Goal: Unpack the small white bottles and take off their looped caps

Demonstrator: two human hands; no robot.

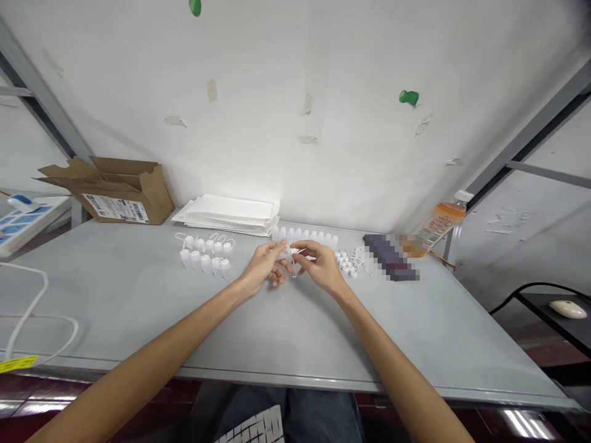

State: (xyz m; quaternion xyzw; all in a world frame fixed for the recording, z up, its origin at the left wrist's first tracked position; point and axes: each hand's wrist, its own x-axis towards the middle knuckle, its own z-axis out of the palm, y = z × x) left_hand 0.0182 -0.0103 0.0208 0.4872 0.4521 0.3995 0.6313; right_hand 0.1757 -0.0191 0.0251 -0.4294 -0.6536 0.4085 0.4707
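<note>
Bright, even indoor light washes the white wall (pixel 295 123), with a glare patch just above the paper stack (pixel 231 212) at the table's (pixel 115 295) back edge. Shadows stay soft. Wide-angle distortion bows the steel frame (pixel 41 86) toward the corners, a strip-light reflection (pixel 526 424) shines at bottom right, and mosaic blur covers the dark packet (pixel 390 257).

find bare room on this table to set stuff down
The widest bare patch of the grey table lies left of the white plastic bottles, below the cardboard box. Another runs in front of the left hand and right hand. The back edge is crowded, from paper stack to bottle row.
</note>
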